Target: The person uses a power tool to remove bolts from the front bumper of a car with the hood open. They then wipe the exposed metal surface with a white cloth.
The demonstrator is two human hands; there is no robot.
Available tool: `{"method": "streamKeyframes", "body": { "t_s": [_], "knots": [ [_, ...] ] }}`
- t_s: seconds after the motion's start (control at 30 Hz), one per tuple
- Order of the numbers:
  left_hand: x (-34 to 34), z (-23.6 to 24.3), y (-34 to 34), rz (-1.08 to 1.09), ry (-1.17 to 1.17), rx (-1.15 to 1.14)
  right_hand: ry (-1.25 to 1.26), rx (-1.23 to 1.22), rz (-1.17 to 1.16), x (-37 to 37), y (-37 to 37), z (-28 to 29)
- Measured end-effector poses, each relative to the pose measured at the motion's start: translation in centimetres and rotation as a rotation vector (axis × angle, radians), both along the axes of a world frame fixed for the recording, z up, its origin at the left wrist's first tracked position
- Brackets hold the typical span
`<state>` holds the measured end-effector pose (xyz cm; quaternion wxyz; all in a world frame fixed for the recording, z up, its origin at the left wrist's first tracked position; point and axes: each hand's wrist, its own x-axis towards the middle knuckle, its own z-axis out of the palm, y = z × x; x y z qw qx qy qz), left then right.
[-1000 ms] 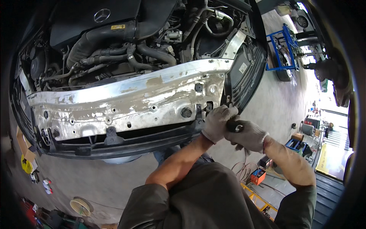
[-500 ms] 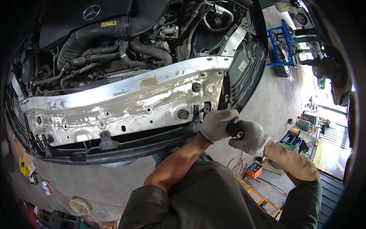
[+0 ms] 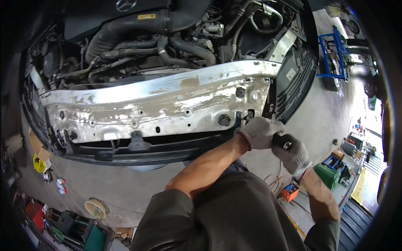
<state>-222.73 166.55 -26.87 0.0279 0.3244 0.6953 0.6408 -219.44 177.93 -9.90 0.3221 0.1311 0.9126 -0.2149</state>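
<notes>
Both my hands wear whitish knit gloves and meet at the right front corner of an open car. In my right hand (image 3: 294,155) is a black rounded tool (image 3: 282,141) with a small shiny metal spot at its end; its exact kind does not show. My left hand (image 3: 261,133) is closed just left of it, close against the car's front edge, and whatever its fingers grip is hidden. Beside my left hand runs the bare, scuffed metal front crossmember (image 3: 167,100), with a black bumper edge (image 3: 176,157) below it.
Black hoses and an intake duct (image 3: 138,33) fill the engine bay. On the right stands a blue metal frame (image 3: 333,54); behind my right arm an orange box (image 3: 290,192) sits by hoses. At the lower left are a cable reel (image 3: 95,208) and a yellow bag (image 3: 39,163).
The whole view has shifted, so the car appears farther right and slightly higher. My right hand has turned with its wrist lower, the black tool still in it. My left hand stays by the corner.
</notes>
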Motion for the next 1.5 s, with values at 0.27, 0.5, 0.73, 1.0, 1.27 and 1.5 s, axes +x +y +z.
{"method": "streamKeyframes", "body": {
  "t_s": [0.27,0.5,0.73,1.0,1.27,1.5],
  "knots": [
    [5.2,1.8,-4.4,0.499,0.083,-0.418,0.323,0.035,0.807,-2.6,-1.8,1.2],
    [11.6,-0.6,-11.2,0.656,0.016,-0.849,0.378,0.036,0.760,-2.1,1.4,1.4],
    [11.4,-1.1,-9.3,0.365,0.143,-0.984,0.399,-0.079,0.458,1.3,7.3,2.4],
    [11.7,-1.7,-7.9,0.435,0.205,-1.083,0.424,-0.438,-0.036,7.9,12.4,0.1],
    [11.8,-1.8,-7.4,0.450,0.185,-1.142,0.375,-0.457,-0.058,8.0,12.5,-1.2],
    [11.4,0.5,-3.7,0.559,0.325,-0.889,0.443,-0.417,-0.010,10.1,14.9,-1.7]
  ]
}}
